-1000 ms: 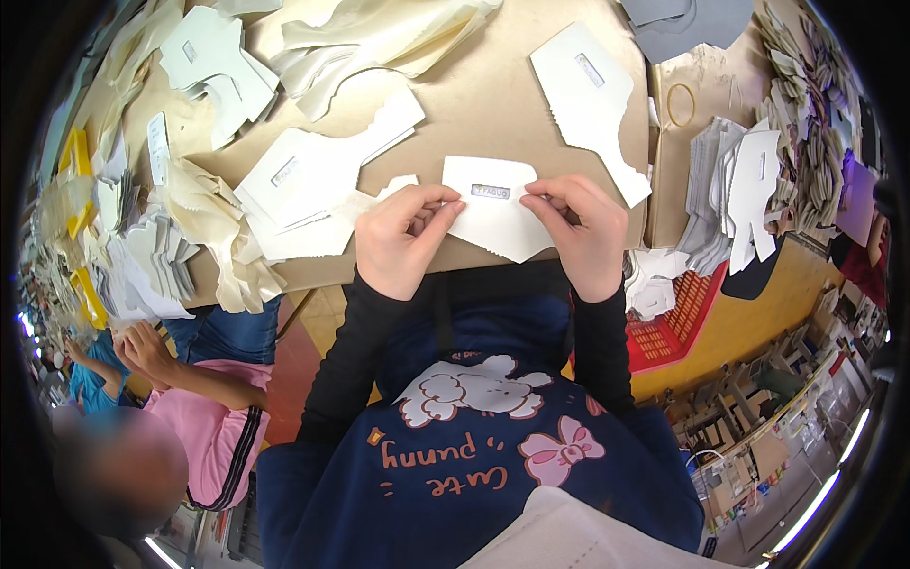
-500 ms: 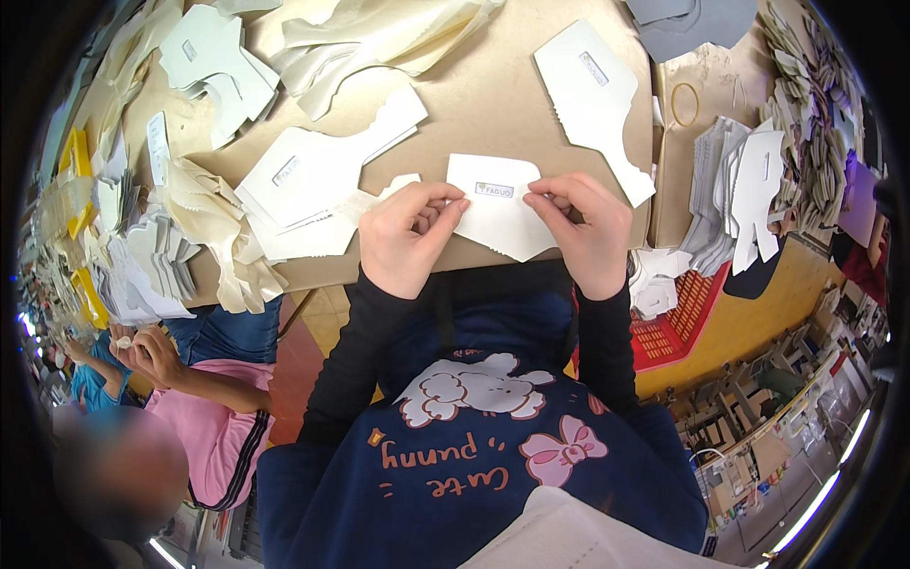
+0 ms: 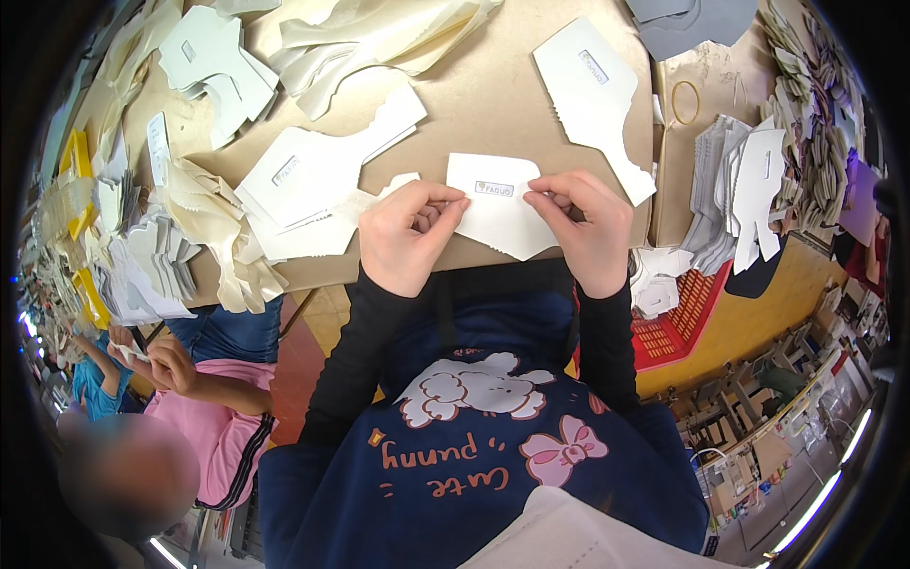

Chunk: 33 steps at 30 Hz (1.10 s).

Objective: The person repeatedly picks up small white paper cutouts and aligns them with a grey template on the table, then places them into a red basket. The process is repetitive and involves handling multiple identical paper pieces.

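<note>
A white cut piece (image 3: 502,228) with a small printed rectangular label (image 3: 495,190) lies at the table's front edge, between my hands. My left hand (image 3: 406,237) pinches thumb and forefinger at the piece's left side, beside the label. On the other side my right hand (image 3: 592,232) pinches it close to the label's right end. Whether the fingers grip the piece or only the label's ends is hard to make out. Left of my hands rests a small stack of white labelled pieces (image 3: 318,156); another labelled white piece (image 3: 592,90) lies at the upper right.
Cream sheets (image 3: 370,47) and more white pieces (image 3: 213,62) cover the far left of the table (image 3: 493,95). Grey-white stacks (image 3: 716,190) stand at right, near a yellow ring (image 3: 684,102), above a red crate (image 3: 678,322). A co-worker's hands (image 3: 166,360) work at lower left.
My hands and the white piece hold almost the same position. The co-worker's hands at left have shifted, and their head has moved slightly right.
</note>
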Each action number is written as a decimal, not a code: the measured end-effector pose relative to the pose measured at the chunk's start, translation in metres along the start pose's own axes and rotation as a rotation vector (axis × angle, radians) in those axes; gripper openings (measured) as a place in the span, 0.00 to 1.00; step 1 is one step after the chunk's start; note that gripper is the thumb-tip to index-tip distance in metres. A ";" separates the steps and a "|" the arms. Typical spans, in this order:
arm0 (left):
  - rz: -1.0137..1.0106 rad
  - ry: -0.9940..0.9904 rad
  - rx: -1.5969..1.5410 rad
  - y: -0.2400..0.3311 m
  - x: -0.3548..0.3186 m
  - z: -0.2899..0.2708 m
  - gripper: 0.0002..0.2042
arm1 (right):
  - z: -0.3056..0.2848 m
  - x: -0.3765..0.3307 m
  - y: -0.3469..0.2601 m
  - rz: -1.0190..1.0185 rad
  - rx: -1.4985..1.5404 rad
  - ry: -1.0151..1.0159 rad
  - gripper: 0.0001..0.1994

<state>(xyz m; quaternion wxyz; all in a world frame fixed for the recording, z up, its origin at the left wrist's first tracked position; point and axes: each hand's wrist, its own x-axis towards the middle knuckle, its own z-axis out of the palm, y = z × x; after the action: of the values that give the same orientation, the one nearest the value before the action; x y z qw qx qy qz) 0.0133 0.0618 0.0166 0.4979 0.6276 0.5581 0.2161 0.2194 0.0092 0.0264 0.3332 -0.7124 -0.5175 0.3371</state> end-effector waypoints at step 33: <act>0.079 0.012 0.127 0.008 0.005 0.003 0.06 | -0.001 0.005 0.000 -0.035 0.023 -0.062 0.12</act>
<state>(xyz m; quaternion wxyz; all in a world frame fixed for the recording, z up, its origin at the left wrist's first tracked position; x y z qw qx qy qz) 0.0212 0.0662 0.0214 0.4448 0.6782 0.5484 0.2037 0.2218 0.0141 0.0261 0.3308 -0.6887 -0.5361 0.3591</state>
